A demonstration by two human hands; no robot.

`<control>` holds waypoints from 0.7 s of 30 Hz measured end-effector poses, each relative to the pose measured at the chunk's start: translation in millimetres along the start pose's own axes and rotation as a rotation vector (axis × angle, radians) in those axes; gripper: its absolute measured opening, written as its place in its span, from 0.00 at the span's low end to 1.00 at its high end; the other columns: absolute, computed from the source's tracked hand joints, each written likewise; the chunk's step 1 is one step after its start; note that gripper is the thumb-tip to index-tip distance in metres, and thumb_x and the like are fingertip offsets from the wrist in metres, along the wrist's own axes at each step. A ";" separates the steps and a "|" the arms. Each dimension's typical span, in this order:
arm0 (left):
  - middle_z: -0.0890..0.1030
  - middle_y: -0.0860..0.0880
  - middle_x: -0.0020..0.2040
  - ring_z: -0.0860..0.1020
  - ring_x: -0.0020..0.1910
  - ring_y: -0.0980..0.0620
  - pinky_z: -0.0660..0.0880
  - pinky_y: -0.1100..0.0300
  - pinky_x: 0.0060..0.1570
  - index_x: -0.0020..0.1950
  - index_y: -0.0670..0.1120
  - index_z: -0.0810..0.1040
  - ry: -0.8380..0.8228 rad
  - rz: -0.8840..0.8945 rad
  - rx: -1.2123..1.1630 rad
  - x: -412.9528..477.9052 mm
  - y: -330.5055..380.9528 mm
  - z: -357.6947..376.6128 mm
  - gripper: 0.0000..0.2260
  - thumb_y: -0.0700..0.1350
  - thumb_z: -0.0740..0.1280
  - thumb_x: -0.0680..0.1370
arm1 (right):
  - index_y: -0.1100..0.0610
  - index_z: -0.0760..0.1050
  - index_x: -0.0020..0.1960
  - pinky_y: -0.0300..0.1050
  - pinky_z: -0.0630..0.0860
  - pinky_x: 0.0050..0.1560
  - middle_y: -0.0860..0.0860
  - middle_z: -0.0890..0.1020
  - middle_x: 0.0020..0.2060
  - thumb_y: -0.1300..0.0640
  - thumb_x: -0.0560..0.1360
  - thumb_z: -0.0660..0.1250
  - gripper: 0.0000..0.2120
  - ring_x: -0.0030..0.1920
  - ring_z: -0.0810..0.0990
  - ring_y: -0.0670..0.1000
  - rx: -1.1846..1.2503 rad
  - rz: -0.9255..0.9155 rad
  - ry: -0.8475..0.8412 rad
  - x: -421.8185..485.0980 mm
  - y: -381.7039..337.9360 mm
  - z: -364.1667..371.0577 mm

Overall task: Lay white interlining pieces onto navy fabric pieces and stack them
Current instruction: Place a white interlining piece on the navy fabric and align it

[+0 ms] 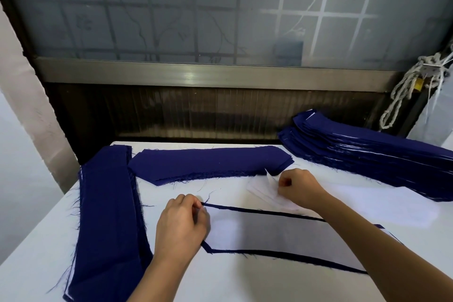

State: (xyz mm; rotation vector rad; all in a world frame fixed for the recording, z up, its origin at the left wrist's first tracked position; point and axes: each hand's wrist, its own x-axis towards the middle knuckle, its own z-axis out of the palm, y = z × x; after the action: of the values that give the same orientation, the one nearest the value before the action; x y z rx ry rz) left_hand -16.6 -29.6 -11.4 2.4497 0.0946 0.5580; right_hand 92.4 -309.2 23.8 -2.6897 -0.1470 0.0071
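Left grip, right grip bare; left forearm, right forearm bare.

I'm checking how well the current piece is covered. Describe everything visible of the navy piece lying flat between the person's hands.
The navy piece is a long woven strip with an angled left end, lying flat on the white table. A translucent white interlining covers nearly all of it, leaving a thin navy border along both long edges, with frayed threads. The left hand pinches its left tip and covers that end; the right forearm crosses over its right part.

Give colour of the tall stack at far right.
Navy stack, thin white slivers between layers; head view.
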 end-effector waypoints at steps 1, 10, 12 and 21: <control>0.75 0.61 0.40 0.71 0.43 0.57 0.64 0.66 0.36 0.42 0.53 0.73 0.000 0.000 -0.001 -0.2 0.3 -0.1 0.05 0.46 0.68 0.76 | 0.48 0.75 0.35 0.32 0.68 0.36 0.45 0.78 0.35 0.60 0.73 0.68 0.10 0.37 0.75 0.45 0.034 0.013 0.004 -0.8 0.1 -0.4; 0.74 0.61 0.40 0.71 0.43 0.57 0.63 0.67 0.35 0.42 0.53 0.73 -0.008 -0.009 0.014 0.2 0.2 -0.2 0.05 0.46 0.67 0.76 | 0.56 0.82 0.38 0.34 0.74 0.33 0.52 0.83 0.37 0.66 0.73 0.66 0.09 0.35 0.77 0.48 0.427 0.168 0.069 -14.9 11.7 -5.6; 0.74 0.61 0.39 0.71 0.43 0.57 0.63 0.67 0.35 0.42 0.53 0.73 -0.013 -0.012 0.013 0.1 0.2 -0.4 0.05 0.46 0.67 0.76 | 0.57 0.82 0.39 0.35 0.75 0.35 0.53 0.83 0.37 0.66 0.72 0.66 0.08 0.36 0.78 0.49 0.468 0.181 0.093 -17.0 12.6 -3.8; 0.74 0.61 0.39 0.71 0.43 0.58 0.64 0.66 0.35 0.41 0.53 0.72 -0.013 -0.023 -0.003 0.0 -1.4 -0.7 0.06 0.46 0.67 0.77 | 0.57 0.78 0.37 0.40 0.73 0.38 0.49 0.80 0.34 0.64 0.73 0.66 0.08 0.38 0.77 0.48 0.645 0.140 0.306 -27.4 13.4 -7.7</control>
State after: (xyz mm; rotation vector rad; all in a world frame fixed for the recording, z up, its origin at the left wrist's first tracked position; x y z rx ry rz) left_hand -16.8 -28.0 -11.7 2.4457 0.1163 0.5323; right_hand 66.7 -327.4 24.4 -2.0207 0.1217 -0.2660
